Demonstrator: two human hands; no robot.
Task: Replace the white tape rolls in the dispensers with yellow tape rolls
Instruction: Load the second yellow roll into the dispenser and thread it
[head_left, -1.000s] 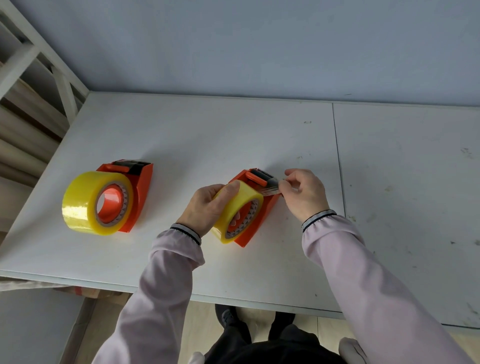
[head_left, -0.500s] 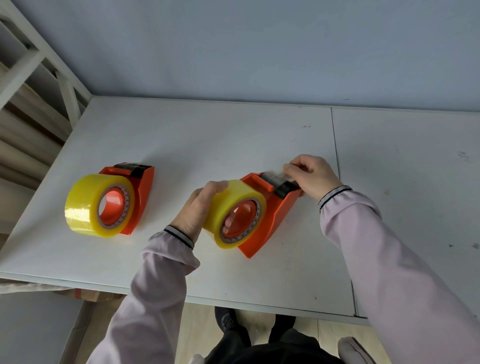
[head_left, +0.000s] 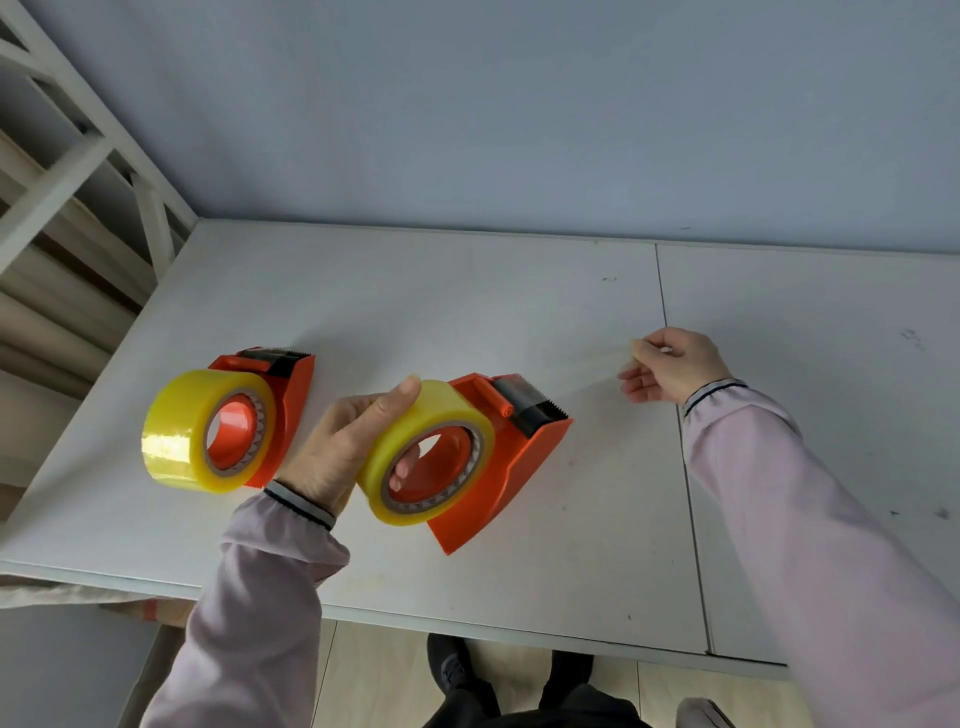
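Two orange tape dispensers lie on the white table (head_left: 467, 291), each carrying a yellow tape roll. The left dispenser (head_left: 291, 410) with its yellow roll (head_left: 182, 441) sits alone at the left. My left hand (head_left: 353, 441) grips the second yellow roll (head_left: 410, 431), thumb on top and fingers inside the core, mounted on the middle dispenser (head_left: 498, 483). My right hand (head_left: 670, 364) is off to the right above the table, fingers pinched on the end of a faint clear strip of tape (head_left: 592, 374) stretched from the dispenser's black toothed cutter (head_left: 535, 410).
A white metal frame (head_left: 78, 156) with beige rolls behind it stands at the far left. A seam (head_left: 675, 415) divides the tabletop on the right. The table's front edge runs below my arms, with my dark shoes (head_left: 457, 670) on the floor. A grey wall backs the table.
My right hand has moved away from the cutter to the right, drawing a strip of tape out. My left hand still holds the roll; the dispenser has turned more upright.
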